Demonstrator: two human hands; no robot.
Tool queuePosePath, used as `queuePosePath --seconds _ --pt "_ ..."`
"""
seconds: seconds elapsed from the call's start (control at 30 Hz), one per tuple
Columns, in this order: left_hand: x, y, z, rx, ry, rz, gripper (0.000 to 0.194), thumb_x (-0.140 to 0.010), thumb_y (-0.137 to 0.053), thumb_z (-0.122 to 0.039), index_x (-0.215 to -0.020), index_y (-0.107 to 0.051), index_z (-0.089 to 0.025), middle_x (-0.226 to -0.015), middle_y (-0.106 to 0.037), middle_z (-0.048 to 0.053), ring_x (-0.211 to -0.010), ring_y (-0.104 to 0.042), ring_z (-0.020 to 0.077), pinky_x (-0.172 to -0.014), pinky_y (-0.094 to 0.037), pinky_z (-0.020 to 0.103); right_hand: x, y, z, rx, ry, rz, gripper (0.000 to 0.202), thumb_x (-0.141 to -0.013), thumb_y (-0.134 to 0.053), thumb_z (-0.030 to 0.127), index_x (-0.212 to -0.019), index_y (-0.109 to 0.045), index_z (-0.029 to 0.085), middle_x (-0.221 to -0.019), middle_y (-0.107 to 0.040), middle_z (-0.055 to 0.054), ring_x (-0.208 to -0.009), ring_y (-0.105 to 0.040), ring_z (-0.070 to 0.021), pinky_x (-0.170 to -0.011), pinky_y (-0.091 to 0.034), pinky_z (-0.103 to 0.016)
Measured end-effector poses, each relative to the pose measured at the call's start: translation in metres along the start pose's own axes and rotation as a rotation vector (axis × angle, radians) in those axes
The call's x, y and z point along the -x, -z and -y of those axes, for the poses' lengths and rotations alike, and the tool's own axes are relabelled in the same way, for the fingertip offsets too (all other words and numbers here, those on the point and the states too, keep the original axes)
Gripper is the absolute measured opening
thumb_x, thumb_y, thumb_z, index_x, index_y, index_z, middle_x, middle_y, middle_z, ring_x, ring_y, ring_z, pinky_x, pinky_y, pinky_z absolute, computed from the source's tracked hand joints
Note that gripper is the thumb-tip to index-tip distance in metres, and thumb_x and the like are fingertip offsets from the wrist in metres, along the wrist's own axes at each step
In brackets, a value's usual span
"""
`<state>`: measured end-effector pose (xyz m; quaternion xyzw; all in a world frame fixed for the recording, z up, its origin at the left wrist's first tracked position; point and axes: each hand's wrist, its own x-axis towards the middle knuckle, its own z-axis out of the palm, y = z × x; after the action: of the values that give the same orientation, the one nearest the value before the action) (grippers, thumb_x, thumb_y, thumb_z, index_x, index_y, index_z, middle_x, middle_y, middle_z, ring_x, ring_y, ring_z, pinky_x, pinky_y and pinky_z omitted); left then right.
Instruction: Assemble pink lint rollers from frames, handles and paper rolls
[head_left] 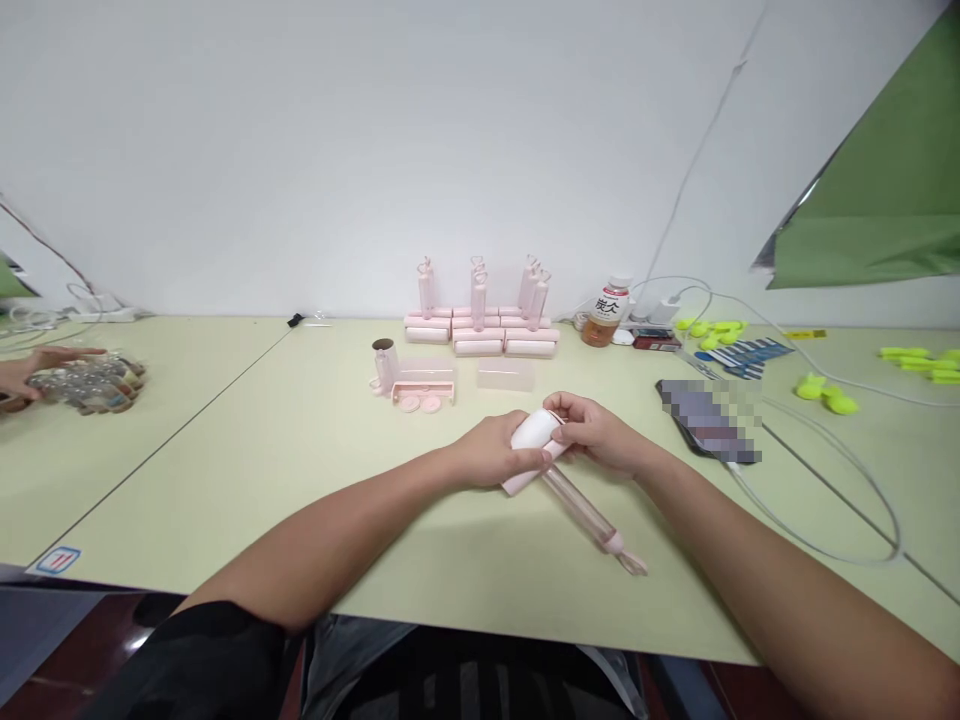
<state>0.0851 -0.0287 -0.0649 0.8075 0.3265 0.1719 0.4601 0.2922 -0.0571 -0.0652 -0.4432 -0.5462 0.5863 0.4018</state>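
Note:
Both hands hold a lint roller [535,430] above the front middle of the table. It has a white roll and a pale pink housing. My left hand [495,450] wraps round the near left side, its thumb along the housing. At the right end of the roll, the fingers of my right hand [592,432] pinch its edge. A clear pink handle [583,508] with a loop at its tip slants down right from beneath the roller; whether it is joined there is hidden. Farther back lie a pink open housing [424,390], round pink caps [430,405] and a clear cover [505,376].
Several lint rollers [480,345] with upright handles stand by the wall. A cardboard-cored roll [384,362] is left of the housing. Rightward are a bottle [606,312], a phone [705,420], cables and yellow pieces [825,393]. Another person's hand [45,370] touches bagged items [94,382] at far left.

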Motion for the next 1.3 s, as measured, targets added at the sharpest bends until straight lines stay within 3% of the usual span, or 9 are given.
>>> queuePosePath --seconds 0.1,0.27,0.43,0.6,0.9,1.07,1.13,1.2,1.3 --pt "-0.004 0.002 0.001 0.013 0.015 0.000 0.053 -0.076 -0.065 -0.057 -0.113 -0.059 -0.019 -0.107 -0.068 0.006 -0.093 -0.065 0.0248 -0.072 -0.049 0.031 -0.006 0.005 -0.004 -0.174 -0.085 0.075 0.034 -0.062 -0.075 0.019 -0.084 -0.048 0.021 -0.063 -0.057 0.006 -0.045 -0.047 -0.0072 -0.039 -0.033 -0.017" --pt "-0.012 0.003 0.004 0.055 0.053 0.019 0.053 -0.072 -0.070 -0.055 -0.108 -0.059 -0.018 -0.103 -0.069 0.004 -0.089 -0.065 0.0222 -0.067 -0.047 0.027 -0.012 0.011 -0.011 -0.281 -0.134 0.119 0.037 -0.059 -0.075 0.017 -0.085 -0.048 0.021 -0.071 -0.065 0.001 -0.052 -0.061 -0.0128 -0.041 -0.046 -0.020" --pt "-0.016 0.002 0.004 0.025 0.051 -0.003 0.050 -0.071 -0.069 -0.055 -0.105 -0.061 -0.018 -0.096 -0.069 0.004 -0.083 -0.065 0.0220 -0.062 -0.045 0.027 -0.014 0.011 -0.015 -0.327 -0.113 0.116 0.036 -0.058 -0.074 0.016 -0.082 -0.047 0.021 -0.062 -0.061 0.005 -0.039 -0.049 -0.0068 -0.030 -0.033 -0.013" --pt "-0.016 -0.001 0.003 0.009 0.062 -0.052 0.047 -0.070 -0.070 -0.054 -0.100 -0.063 -0.019 -0.091 -0.069 0.004 -0.078 -0.064 0.0227 -0.060 -0.045 0.028 -0.013 0.008 -0.013 -0.317 -0.095 0.089 0.037 -0.056 -0.073 0.017 -0.079 -0.045 0.021 -0.063 -0.060 0.005 -0.037 -0.045 -0.0048 -0.029 -0.029 -0.012" --pt "-0.017 0.000 0.008 -0.077 0.087 -0.291 0.056 -0.076 -0.064 -0.058 -0.118 -0.057 -0.022 -0.106 -0.069 0.008 -0.090 -0.064 0.0271 -0.067 -0.048 0.033 -0.021 0.000 -0.018 -0.152 -0.018 -0.146 0.034 -0.063 -0.075 0.028 -0.077 -0.044 0.022 -0.054 -0.054 0.009 -0.034 -0.040 -0.0056 -0.028 -0.029 -0.015" --pt "-0.025 0.009 0.024 -0.176 -0.149 -0.404 0.054 -0.077 -0.066 -0.030 -0.129 -0.054 -0.023 -0.127 -0.060 0.009 -0.118 -0.053 0.0277 -0.098 -0.043 0.040 -0.023 0.002 -0.020 0.009 0.058 -0.288 0.029 -0.064 -0.077 0.024 -0.075 -0.050 0.020 -0.052 -0.050 0.010 -0.036 -0.037 -0.0045 -0.031 -0.028 -0.016" --pt "-0.026 0.015 0.030 -0.142 -0.190 -0.368 0.064 -0.074 -0.067 -0.024 -0.135 -0.048 -0.023 -0.129 -0.057 0.009 -0.118 -0.053 0.0262 -0.098 -0.043 0.039 -0.022 0.005 -0.020 0.110 0.106 -0.308 0.031 -0.065 -0.077 0.026 -0.086 -0.055 0.019 -0.058 -0.054 0.008 -0.041 -0.044 -0.0065 -0.036 -0.034 -0.018" --pt "-0.025 0.021 0.036 -0.074 -0.166 -0.284 0.070 -0.072 -0.070 -0.027 -0.136 -0.041 -0.023 -0.120 -0.059 0.008 -0.106 -0.058 0.0238 -0.087 -0.048 0.035 -0.020 0.008 -0.020 0.196 0.165 -0.321 0.045 -0.067 -0.076 0.030 -0.106 -0.056 0.020 -0.077 -0.061 0.004 -0.050 -0.052 -0.0090 -0.043 -0.043 -0.022" --pt "-0.023 0.027 0.041 -0.036 -0.152 -0.216 0.063 -0.069 -0.075 -0.034 -0.122 -0.044 -0.023 -0.103 -0.059 0.002 -0.088 -0.059 0.0183 -0.072 -0.047 0.028 -0.019 0.011 -0.022 0.231 0.197 -0.281 0.058 -0.072 -0.073 0.035 -0.125 -0.055 0.022 -0.106 -0.063 -0.003 -0.056 -0.053 -0.0081 -0.048 -0.048 -0.025"
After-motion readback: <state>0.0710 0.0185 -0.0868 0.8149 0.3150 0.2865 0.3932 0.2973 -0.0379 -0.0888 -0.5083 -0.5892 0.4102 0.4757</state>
